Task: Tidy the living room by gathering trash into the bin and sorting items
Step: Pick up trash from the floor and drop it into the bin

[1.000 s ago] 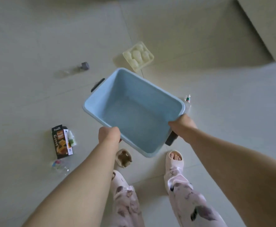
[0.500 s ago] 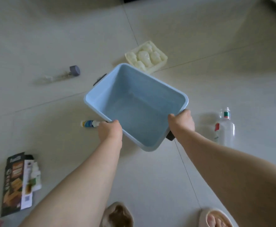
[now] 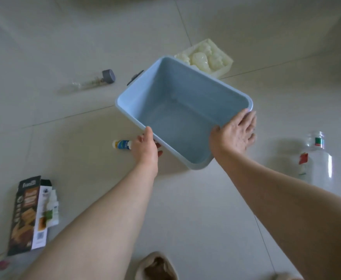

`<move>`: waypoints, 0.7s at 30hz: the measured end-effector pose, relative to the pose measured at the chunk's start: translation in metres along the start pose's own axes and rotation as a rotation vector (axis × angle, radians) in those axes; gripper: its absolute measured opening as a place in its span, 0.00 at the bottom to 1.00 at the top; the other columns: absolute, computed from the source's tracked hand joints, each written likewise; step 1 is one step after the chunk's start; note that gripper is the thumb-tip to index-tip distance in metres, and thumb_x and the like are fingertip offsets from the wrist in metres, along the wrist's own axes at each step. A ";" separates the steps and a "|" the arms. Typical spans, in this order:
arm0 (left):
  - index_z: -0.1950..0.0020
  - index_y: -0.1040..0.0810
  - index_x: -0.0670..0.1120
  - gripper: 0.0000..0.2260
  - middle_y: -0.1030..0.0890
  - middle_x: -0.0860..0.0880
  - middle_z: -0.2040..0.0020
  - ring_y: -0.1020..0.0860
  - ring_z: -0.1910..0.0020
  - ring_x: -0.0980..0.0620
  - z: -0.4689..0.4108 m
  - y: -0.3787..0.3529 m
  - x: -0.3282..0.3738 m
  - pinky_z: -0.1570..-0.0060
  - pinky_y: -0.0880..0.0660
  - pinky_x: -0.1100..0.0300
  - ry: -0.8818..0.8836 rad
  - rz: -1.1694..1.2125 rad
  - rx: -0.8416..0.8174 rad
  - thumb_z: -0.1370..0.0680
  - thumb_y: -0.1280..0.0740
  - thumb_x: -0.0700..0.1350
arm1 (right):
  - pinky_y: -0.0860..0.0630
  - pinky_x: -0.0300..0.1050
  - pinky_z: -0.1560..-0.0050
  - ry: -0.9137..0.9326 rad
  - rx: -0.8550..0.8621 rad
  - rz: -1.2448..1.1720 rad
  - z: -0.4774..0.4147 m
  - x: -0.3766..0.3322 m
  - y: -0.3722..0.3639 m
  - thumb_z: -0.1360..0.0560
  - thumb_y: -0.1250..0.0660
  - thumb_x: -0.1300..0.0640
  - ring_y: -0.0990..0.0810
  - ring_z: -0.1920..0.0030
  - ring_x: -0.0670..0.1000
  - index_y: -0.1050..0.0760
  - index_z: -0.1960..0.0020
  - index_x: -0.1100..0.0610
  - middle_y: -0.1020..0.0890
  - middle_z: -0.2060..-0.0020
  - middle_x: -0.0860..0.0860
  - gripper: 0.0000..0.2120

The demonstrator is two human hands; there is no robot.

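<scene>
The left hand [image 3: 145, 147] pinches the bin [image 3: 177, 102] by its near rim, thumb on top and fingers curled beneath. The right hand [image 3: 233, 136] lies flat on the bin's right corner, fingers straight and slightly spread. A tube [image 3: 123, 144] lies just left of the left hand.

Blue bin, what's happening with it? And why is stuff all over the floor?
A person is handling the empty blue bin with both hands. The left hand grips its near rim, and the right hand rests flat on the near right corner. Things lie around it on the tiled floor: a small tube by the left hand, a clear bottle to the right, a cream tray behind, a snack box and a grey-capped vial to the left.
</scene>
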State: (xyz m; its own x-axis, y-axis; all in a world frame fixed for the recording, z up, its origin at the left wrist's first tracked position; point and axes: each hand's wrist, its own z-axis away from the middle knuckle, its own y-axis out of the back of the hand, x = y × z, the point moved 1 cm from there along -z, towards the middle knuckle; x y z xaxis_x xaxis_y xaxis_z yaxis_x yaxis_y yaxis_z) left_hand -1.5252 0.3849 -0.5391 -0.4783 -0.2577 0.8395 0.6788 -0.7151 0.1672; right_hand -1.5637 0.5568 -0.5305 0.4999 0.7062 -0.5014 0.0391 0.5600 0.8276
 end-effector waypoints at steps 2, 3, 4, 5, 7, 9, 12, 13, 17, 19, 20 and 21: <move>0.60 0.29 0.48 0.12 0.20 0.48 0.57 0.21 0.64 0.52 0.001 0.004 -0.004 0.61 0.23 0.56 0.008 0.030 -0.012 0.19 0.40 0.52 | 0.60 0.56 0.25 0.117 0.012 0.086 0.003 -0.013 0.000 0.25 0.42 0.57 0.61 0.23 0.51 0.59 0.22 0.60 0.59 0.22 0.53 0.38; 0.59 0.29 0.48 0.12 0.19 0.47 0.55 0.20 0.63 0.52 0.003 0.006 -0.006 0.61 0.23 0.56 0.013 0.045 -0.017 0.19 0.41 0.53 | 0.61 0.56 0.25 0.181 0.006 0.118 0.006 -0.020 0.000 0.25 0.42 0.57 0.62 0.23 0.51 0.58 0.22 0.60 0.59 0.22 0.53 0.37; 0.58 0.28 0.48 0.12 0.18 0.46 0.53 0.20 0.63 0.52 0.005 0.009 -0.008 0.62 0.23 0.56 0.020 0.051 -0.014 0.19 0.42 0.53 | 0.61 0.55 0.25 0.242 -0.016 0.139 0.011 -0.026 -0.001 0.24 0.43 0.57 0.61 0.23 0.51 0.56 0.22 0.59 0.57 0.22 0.52 0.35; 0.57 0.27 0.47 0.12 0.18 0.46 0.52 0.20 0.63 0.52 0.006 0.013 -0.011 0.62 0.24 0.57 0.027 0.047 -0.005 0.18 0.42 0.52 | 0.60 0.55 0.25 0.297 -0.051 0.152 0.018 -0.032 -0.003 0.24 0.43 0.57 0.60 0.22 0.51 0.54 0.22 0.58 0.55 0.22 0.52 0.33; 0.54 0.26 0.46 0.10 0.19 0.46 0.52 0.21 0.64 0.52 0.006 0.021 -0.017 0.64 0.25 0.58 0.044 0.030 0.015 0.18 0.43 0.48 | 0.51 0.54 0.25 0.412 -0.123 0.153 0.033 -0.039 -0.007 0.23 0.43 0.56 0.51 0.23 0.53 0.45 0.24 0.55 0.47 0.23 0.52 0.28; 0.49 0.26 0.46 0.07 0.20 0.47 0.52 0.21 0.65 0.52 0.004 0.029 -0.023 0.65 0.27 0.59 0.048 0.016 0.031 0.19 0.44 0.44 | 0.40 0.53 0.32 0.533 -0.169 0.139 0.046 -0.044 -0.012 0.24 0.42 0.57 0.39 0.28 0.55 0.37 0.28 0.53 0.36 0.28 0.52 0.24; 0.45 0.27 0.46 0.09 0.20 0.47 0.53 0.22 0.66 0.52 -0.006 0.047 -0.031 0.66 0.28 0.60 0.020 -0.017 0.088 0.19 0.45 0.41 | 0.35 0.51 0.39 0.723 -0.164 0.195 0.063 -0.054 -0.022 0.24 0.43 0.57 0.32 0.34 0.55 0.34 0.30 0.51 0.29 0.34 0.52 0.22; 0.43 0.27 0.46 0.10 0.21 0.46 0.53 0.22 0.66 0.51 -0.010 0.053 -0.031 0.66 0.28 0.60 0.015 -0.035 0.103 0.19 0.46 0.40 | 0.35 0.50 0.40 0.787 -0.145 0.219 0.067 -0.056 -0.025 0.23 0.43 0.57 0.32 0.35 0.55 0.34 0.30 0.51 0.28 0.35 0.51 0.21; 0.39 0.26 0.40 0.12 0.21 0.44 0.54 0.22 0.59 0.46 -0.027 0.085 -0.033 0.65 0.27 0.60 0.018 -0.186 0.125 0.21 0.43 0.36 | 0.34 0.50 0.45 1.099 -0.097 0.192 0.086 -0.063 -0.038 0.25 0.40 0.58 0.29 0.39 0.56 0.26 0.37 0.52 0.24 0.40 0.50 0.17; 0.46 0.25 0.40 0.08 0.23 0.45 0.59 0.23 0.60 0.47 -0.033 0.097 -0.032 0.66 0.29 0.62 0.058 -0.234 0.042 0.20 0.43 0.35 | 0.30 0.49 0.53 1.305 -0.063 0.172 0.095 -0.060 -0.041 0.30 0.35 0.62 0.23 0.48 0.58 0.21 0.46 0.53 0.20 0.50 0.50 0.15; 0.51 0.26 0.42 0.08 0.24 0.46 0.62 0.23 0.64 0.48 -0.036 0.104 -0.031 0.68 0.32 0.63 0.086 -0.235 0.009 0.19 0.45 0.35 | 0.29 0.48 0.57 1.400 -0.050 0.188 0.100 -0.056 -0.044 0.33 0.33 0.64 0.22 0.53 0.58 0.19 0.50 0.52 0.19 0.55 0.50 0.14; 0.56 0.29 0.45 0.10 0.25 0.47 0.64 0.23 0.71 0.51 -0.040 0.112 -0.031 0.69 0.34 0.63 0.104 -0.236 0.016 0.19 0.46 0.35 | 0.29 0.47 0.60 1.476 -0.051 0.220 0.105 -0.051 -0.049 0.35 0.31 0.64 0.21 0.57 0.57 0.18 0.53 0.52 0.19 0.59 0.50 0.14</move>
State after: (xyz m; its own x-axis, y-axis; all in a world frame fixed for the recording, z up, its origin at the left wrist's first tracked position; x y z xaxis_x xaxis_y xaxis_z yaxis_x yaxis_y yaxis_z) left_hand -1.4567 0.2866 -0.5666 -0.6790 -0.1511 0.7185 0.5499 -0.7531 0.3613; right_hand -1.5002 0.4477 -0.5187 -0.8127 0.5495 -0.1938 0.0359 0.3793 0.9246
